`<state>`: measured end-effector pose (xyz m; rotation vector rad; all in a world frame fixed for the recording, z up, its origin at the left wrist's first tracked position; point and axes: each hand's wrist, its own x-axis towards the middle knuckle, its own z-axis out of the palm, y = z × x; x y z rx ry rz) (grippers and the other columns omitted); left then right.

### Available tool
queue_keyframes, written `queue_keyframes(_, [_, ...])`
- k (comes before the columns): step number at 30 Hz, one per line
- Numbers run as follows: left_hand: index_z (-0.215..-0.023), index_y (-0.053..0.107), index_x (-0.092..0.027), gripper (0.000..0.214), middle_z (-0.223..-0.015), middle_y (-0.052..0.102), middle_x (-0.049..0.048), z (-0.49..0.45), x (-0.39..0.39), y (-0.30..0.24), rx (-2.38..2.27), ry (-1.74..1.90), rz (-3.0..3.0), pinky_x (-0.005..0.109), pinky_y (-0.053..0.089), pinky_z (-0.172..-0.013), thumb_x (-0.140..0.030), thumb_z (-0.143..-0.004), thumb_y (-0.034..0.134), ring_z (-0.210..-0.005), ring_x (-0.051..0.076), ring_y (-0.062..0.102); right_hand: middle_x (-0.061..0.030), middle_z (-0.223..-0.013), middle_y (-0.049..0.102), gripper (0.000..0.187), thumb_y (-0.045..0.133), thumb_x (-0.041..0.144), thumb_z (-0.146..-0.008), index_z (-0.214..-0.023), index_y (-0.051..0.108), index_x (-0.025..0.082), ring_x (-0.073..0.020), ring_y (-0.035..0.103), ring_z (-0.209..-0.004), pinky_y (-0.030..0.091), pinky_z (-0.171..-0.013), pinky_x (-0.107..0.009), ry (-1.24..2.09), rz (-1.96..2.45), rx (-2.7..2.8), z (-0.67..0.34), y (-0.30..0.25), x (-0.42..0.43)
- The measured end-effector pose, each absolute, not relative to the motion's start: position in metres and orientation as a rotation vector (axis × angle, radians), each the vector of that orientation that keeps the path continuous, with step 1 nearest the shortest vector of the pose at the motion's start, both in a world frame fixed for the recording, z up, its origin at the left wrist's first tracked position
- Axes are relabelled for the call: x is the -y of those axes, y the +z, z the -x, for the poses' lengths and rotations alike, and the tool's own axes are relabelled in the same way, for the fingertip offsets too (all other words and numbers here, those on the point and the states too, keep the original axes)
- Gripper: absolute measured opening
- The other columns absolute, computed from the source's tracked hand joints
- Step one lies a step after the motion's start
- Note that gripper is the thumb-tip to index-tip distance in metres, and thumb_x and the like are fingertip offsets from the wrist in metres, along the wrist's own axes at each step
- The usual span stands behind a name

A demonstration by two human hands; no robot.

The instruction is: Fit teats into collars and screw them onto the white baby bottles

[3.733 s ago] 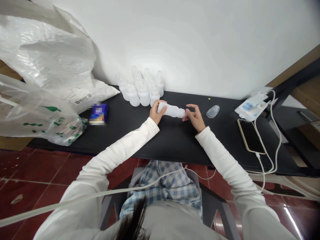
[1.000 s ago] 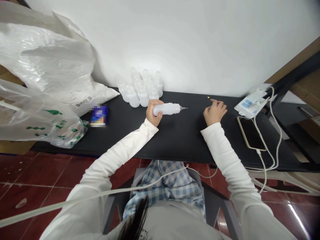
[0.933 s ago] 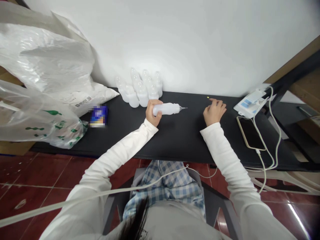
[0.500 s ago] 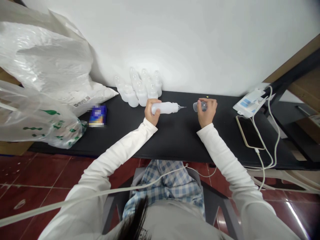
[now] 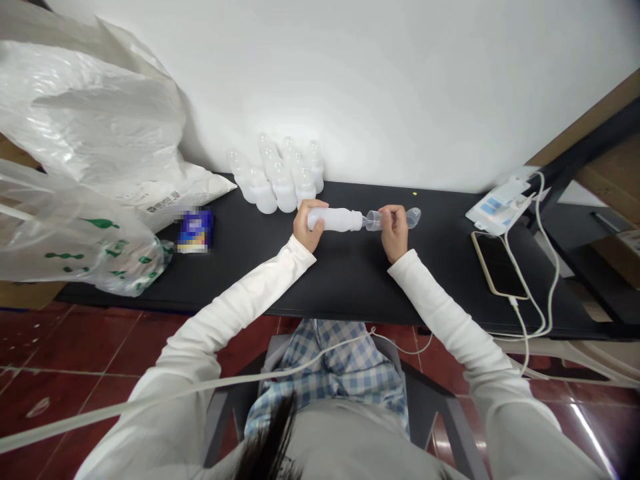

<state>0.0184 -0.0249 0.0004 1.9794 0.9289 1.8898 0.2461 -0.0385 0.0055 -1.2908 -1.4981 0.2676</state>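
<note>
**Bottle and cap held level over mid-table**

The black table shows bare surface between your hands and its front edge. Plastic bags crowd the left end. A phone lies near the right edge. A cluster of white bottles stands against the wall, just behind your left hand. That hand's fingers are wrapped around the base of a white bottle lying horizontally. Your right hand pinches a clear cap at the bottle's nozzle.
</note>
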Motion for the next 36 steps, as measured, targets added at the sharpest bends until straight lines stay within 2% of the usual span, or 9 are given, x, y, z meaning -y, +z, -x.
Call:
queue_keyframes(6, [-0.104, 0.062, -0.018, 0.05, -0.105, 0.071, 0.0098, -0.022, 0.03, 0.006, -0.914, 1.665, -1.994, 0.037, 0.056, -0.088, -0.065, -0.093, 0.048, -0.098, 0.021, 0.07, -0.0054, -0.093, 0.053, 0.032, 0.04, 0.051, -0.099, -0.094, 0.051, 0.022, -0.0186, 0.055, -0.086, 0.048, -0.078, -0.036, 0.22, 1.132, 1.616, -0.238, 0.009, 0.049])
queue_keyframes(11, [-0.1, 0.059, -0.018, 0.05, -0.07, 0.067, -0.0005, -0.028, 0.04, 0.009, -1.009, 1.283, -1.675, 0.024, 0.048, -0.045, -0.067, -0.091, 0.05, -0.044, 0.011, 0.059, -0.0058, -0.087, 0.052, 0.033, 0.039, 0.055, -0.097, -0.089, 0.047, 0.024, -0.0205, 0.052, -0.08, 0.047, -0.076, -0.039, 0.083, 1.08, 1.706, -0.239, 0.011, 0.055])
queue_keyframes(14, [-0.096, 0.054, -0.02, 0.047, -0.051, 0.055, -0.0072, -0.031, 0.043, 0.008, -1.049, 1.125, -1.582, 0.021, 0.038, -0.036, -0.066, -0.091, 0.049, -0.034, 0.01, 0.05, -0.0066, -0.086, 0.052, 0.033, 0.029, 0.05, -0.1, -0.085, 0.045, 0.026, -0.0214, 0.052, -0.081, 0.046, -0.078, -0.039, 0.095, 1.126, 1.668, -0.234, 0.013, 0.06])
queue_keyframes(19, [-0.106, 0.056, -0.019, 0.047, -0.092, 0.07, 0.0062, -0.032, 0.036, -0.004, -0.947, 1.344, -2.062, 0.032, 0.057, -0.067, -0.062, -0.087, 0.062, -0.076, 0.018, 0.07, -0.0007, -0.07, 0.047, 0.034, 0.03, 0.049, -0.098, -0.074, 0.036, 0.027, -0.019, 0.047, -0.066, 0.043, -0.07, -0.036, 0.301, 1.377, 1.5, -0.232, 0.014, 0.056])
queue_keyframes(22, [-0.116, 0.056, -0.019, 0.045, -0.107, 0.068, 0.0118, -0.032, 0.031, -0.008, -0.688, 1.416, -2.462, 0.041, 0.058, -0.083, -0.055, -0.089, 0.064, -0.098, 0.023, 0.069, 0.001, -0.059, 0.046, 0.043, 0.034, 0.055, -0.095, -0.063, 0.035, 0.025, -0.0172, 0.044, -0.061, 0.036, -0.061, -0.033, 0.498, 1.514, 1.442, -0.24, 0.011, 0.045])
queue_keyframes(25, [-0.124, 0.054, -0.022, 0.038, -0.118, 0.066, 0.0121, -0.029, 0.028, -0.005, -0.525, 1.352, -2.716, 0.04, 0.058, -0.086, -0.042, -0.093, 0.064, -0.103, 0.022, 0.067, 0.0006, -0.054, 0.048, 0.052, 0.034, 0.064, -0.093, -0.059, 0.04, 0.025, -0.0164, 0.045, -0.057, 0.035, -0.057, -0.031, 0.675, 1.527, 1.432, -0.248, 0.008, 0.039])
queue_keyframes(28, [-0.13, 0.054, -0.023, 0.04, -0.122, 0.064, 0.0111, -0.024, 0.029, 0.001, -0.574, 1.362, -2.773, 0.04, 0.058, -0.091, -0.036, -0.094, 0.063, -0.109, 0.022, 0.066, 0.0032, -0.055, 0.047, 0.054, 0.028, 0.069, -0.095, -0.075, 0.05, 0.024, -0.0149, 0.043, -0.047, 0.036, -0.051, -0.031, 0.816, 1.434, 1.401, -0.249, 0.011, 0.042])
queue_keyframes(32, [-0.143, 0.049, -0.022, 0.06, -0.116, 0.059, 0.0107, -0.015, 0.031, 0.0, -0.872, 1.345, -2.656, 0.04, 0.059, -0.092, -0.046, -0.09, 0.066, -0.106, 0.022, 0.066, -0.0043, -0.091, 0.064, 0.051, 0.053, 0.07, -0.087, -0.108, 0.053, 0.023, -0.0174, 0.06, -0.067, 0.048, -0.063, -0.032, 0.624, 1.153, 1.653, -0.247, 0.023, 0.055])
queue_keyframes(36, [-0.142, 0.051, -0.021, 0.057, -0.117, 0.06, 0.0106, -0.009, 0.035, -0.005, -0.909, 1.319, -2.711, 0.036, 0.058, -0.092, -0.046, -0.092, 0.064, -0.106, 0.022, 0.067, -0.0044, -0.088, 0.066, 0.044, 0.061, 0.066, -0.083, -0.095, 0.056, 0.024, -0.0195, 0.06, -0.075, 0.047, -0.068, -0.033, 0.516, 1.147, 1.777, -0.245, 0.028, 0.062])
